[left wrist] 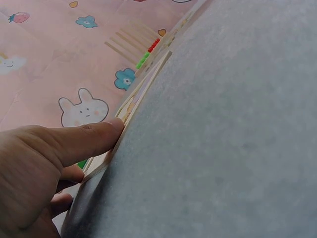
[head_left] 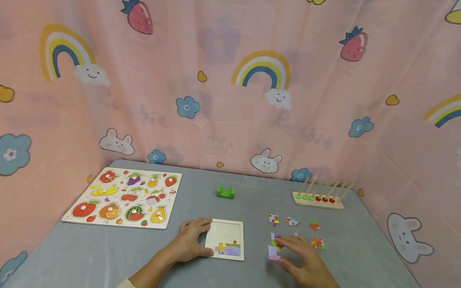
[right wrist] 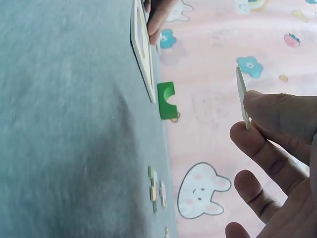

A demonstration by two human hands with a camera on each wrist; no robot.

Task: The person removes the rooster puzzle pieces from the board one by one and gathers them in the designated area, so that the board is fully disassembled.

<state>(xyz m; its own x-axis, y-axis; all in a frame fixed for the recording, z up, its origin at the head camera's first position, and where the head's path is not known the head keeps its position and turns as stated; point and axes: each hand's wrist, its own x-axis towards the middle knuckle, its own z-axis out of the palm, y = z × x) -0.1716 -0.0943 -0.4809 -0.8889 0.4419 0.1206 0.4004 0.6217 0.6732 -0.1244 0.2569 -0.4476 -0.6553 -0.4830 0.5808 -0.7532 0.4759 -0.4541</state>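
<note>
My left hand (head_left: 191, 242) holds the left side of a square wooden puzzle tray (head_left: 224, 234). In the left wrist view its thumb (left wrist: 99, 139) lies on the tray's rim. A few joined pieces (head_left: 229, 249) fill the tray's lower part; bare wood shows above them. Between thumb and forefinger, my right hand (head_left: 304, 258) pinches a puzzle piece (head_left: 273, 253), lilac with a yellow part. The right wrist view shows this piece (right wrist: 242, 91) edge-on, held off the table. Several loose puzzle pieces (head_left: 292, 221) lie beyond the right hand, which partly hides some.
A fruit knob puzzle board (head_left: 119, 200) lies at the left. A green notched block (head_left: 225, 192) is behind the tray. At the back right stands a wooden peg rack (head_left: 318, 201) with green and red beads. A pink printed curtain (head_left: 223, 132) surrounds the grey table.
</note>
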